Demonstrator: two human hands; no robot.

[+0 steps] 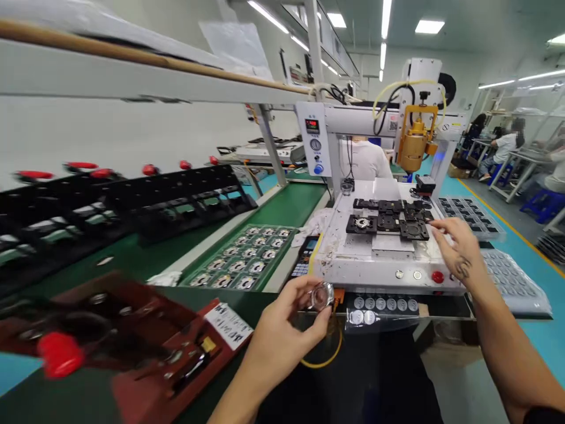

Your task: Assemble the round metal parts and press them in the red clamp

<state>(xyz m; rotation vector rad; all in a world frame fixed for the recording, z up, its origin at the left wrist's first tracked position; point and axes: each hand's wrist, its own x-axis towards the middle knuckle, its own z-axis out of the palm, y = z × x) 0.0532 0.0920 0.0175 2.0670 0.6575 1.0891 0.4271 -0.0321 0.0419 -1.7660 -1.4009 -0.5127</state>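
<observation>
Between the thumb and fingers of my left hand [289,330] is a shiny round watch case [322,295], tilted, with a see-through middle. It is in front of the white bench machine [344,259]. My right hand [459,244] is at the right edge of the black fixture blocks [388,221] on the machine's bed. Its thumb and index finger are pinched together there; what lies between them is hidden. A silver ring-shaped part [362,223] sits in the left block. Above the blocks hangs a brass-coloured head [414,147].
A clear tray of ring-shaped parts [242,256] lies on the green belt to the left. Dark red clamp jigs [176,347] and black racks with red knobs [176,188] stand further left. Round discs in a clear strip [380,304] lie below the machine. More trays [507,280] are at right.
</observation>
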